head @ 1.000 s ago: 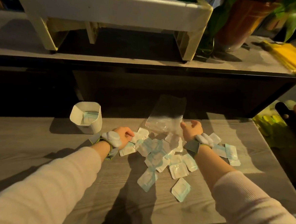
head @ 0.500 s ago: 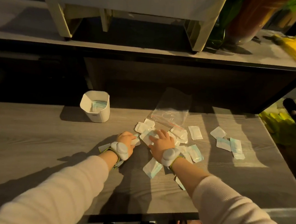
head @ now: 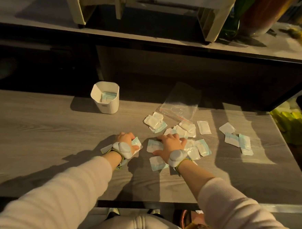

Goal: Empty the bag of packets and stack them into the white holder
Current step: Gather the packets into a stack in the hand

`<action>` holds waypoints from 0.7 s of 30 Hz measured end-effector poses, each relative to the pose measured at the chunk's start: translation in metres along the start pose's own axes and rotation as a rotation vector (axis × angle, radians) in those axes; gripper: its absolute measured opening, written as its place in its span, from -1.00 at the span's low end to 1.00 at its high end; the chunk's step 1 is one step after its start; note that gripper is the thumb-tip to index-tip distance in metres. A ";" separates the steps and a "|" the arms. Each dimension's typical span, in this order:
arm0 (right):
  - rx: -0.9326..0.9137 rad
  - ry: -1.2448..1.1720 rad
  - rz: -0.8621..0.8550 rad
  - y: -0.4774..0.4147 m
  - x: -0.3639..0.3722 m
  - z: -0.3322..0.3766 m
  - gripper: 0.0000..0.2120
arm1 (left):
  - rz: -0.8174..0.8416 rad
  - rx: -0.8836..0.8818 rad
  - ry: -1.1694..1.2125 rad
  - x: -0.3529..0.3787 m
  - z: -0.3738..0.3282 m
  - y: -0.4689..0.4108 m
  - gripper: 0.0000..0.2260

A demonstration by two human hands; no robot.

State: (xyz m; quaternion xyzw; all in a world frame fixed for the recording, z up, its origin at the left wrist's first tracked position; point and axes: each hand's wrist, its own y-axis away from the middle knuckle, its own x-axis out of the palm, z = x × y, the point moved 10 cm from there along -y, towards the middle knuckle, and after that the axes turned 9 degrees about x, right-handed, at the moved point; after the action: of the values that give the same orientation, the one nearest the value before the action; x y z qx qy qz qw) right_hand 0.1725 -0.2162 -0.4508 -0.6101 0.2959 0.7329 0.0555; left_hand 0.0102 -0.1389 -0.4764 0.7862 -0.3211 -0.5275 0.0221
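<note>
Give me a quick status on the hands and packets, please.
Left hand shut on packets. Right hand flat, open, on the pile. Bag lies emptied; holder has a few in. Path to holder clear.

We are seeing the clear bag (head: 180,103) lying flat at centre right of the frame, its red-striped mouth facing the scattered packets (head: 184,131). These small white-and-teal sachets are sprawling across the middle and right (some overlapping, three sitting well apart at far right). The white holder (head: 106,99) is standing upright at upper centre-left, already holding a packet or so.
</note>
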 end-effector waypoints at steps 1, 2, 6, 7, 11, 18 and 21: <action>0.010 -0.003 0.004 0.000 0.001 0.000 -0.45 | -0.003 0.003 0.037 0.001 -0.001 0.001 -0.67; 0.013 -0.022 0.008 0.000 0.001 0.000 -0.52 | -0.015 -0.003 0.094 0.002 0.000 0.002 -0.68; 0.052 -0.510 0.139 0.001 0.000 -0.001 -0.80 | -0.134 -0.070 0.527 0.003 0.003 0.003 -0.74; 0.075 -0.640 0.149 0.000 -0.001 -0.002 -0.78 | -0.183 -0.097 0.639 0.003 0.004 0.004 -0.77; 0.206 -1.239 0.200 0.000 -0.004 -0.004 -0.87 | -0.208 -0.245 1.057 0.012 -0.001 0.011 -0.84; 0.170 -1.267 0.261 0.005 -0.005 0.011 -0.78 | 0.091 -0.322 1.672 0.029 -0.050 0.025 -0.58; 0.137 -1.198 0.231 0.004 -0.008 0.011 -0.77 | 0.147 -0.261 1.583 0.031 -0.056 0.026 -0.62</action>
State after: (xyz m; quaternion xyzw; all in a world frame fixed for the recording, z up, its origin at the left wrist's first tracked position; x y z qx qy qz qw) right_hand 0.1627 -0.2117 -0.4410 -0.0512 0.3240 0.9290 0.1712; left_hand 0.0523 -0.1930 -0.4668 0.8946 -0.1970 0.1558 0.3695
